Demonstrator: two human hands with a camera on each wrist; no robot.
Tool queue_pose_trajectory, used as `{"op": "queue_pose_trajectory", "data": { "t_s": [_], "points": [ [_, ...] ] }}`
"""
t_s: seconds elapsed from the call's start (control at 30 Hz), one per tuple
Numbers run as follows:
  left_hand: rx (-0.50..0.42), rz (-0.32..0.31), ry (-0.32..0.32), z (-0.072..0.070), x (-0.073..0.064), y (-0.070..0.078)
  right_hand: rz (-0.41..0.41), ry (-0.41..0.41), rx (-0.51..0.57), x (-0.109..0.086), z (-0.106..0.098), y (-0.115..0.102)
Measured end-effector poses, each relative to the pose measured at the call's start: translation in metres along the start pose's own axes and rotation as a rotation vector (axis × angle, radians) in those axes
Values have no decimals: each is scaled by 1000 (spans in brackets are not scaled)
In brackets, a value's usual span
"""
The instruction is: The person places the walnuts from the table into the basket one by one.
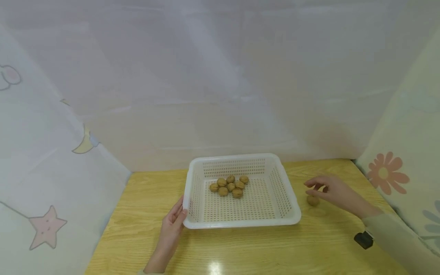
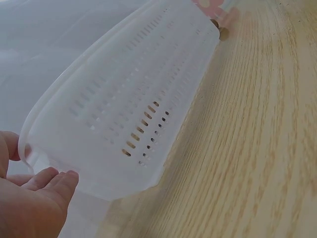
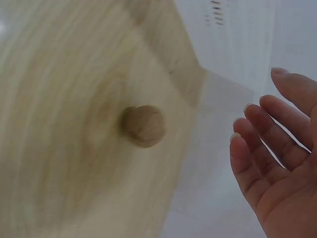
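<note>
A white slotted plastic basket (image 1: 240, 223) stands on the table with several walnuts (image 1: 237, 193) grouped on its floor, toward the back left. My left hand (image 1: 170, 225) grips the basket's left rim near the front corner, thumb over the rim and fingers beneath; the left wrist view shows the same hold on the basket (image 2: 109, 99). To the right of the basket lies a lone walnut (image 1: 313, 201). Just over it hovers my right hand (image 1: 333, 193), fingers bent loosely and holding nothing. In the right wrist view this walnut (image 3: 146, 126) sits apart from the fingertips.
The wooden table (image 1: 275, 252) spreads in front of and beside the basket. A pale cloth backdrop (image 1: 220, 95) hangs close behind it, with printed side panels at left and right. A black device (image 1: 363, 240) is worn at the right wrist.
</note>
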State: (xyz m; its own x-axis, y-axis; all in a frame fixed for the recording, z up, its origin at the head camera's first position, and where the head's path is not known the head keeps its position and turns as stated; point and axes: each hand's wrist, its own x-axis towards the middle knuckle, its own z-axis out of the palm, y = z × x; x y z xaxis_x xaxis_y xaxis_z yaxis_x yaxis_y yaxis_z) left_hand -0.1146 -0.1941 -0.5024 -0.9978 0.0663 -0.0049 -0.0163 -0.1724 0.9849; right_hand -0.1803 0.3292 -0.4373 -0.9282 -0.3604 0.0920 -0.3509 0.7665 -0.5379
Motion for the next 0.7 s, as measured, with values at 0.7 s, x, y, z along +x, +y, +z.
{"op": "queue_pose_trajectory", "data": {
  "t_s": [0.7],
  "points": [
    [-5, -19, 16, 1, -1, 1, 209, -7, -3, -23, 42, 60]
  ]
}}
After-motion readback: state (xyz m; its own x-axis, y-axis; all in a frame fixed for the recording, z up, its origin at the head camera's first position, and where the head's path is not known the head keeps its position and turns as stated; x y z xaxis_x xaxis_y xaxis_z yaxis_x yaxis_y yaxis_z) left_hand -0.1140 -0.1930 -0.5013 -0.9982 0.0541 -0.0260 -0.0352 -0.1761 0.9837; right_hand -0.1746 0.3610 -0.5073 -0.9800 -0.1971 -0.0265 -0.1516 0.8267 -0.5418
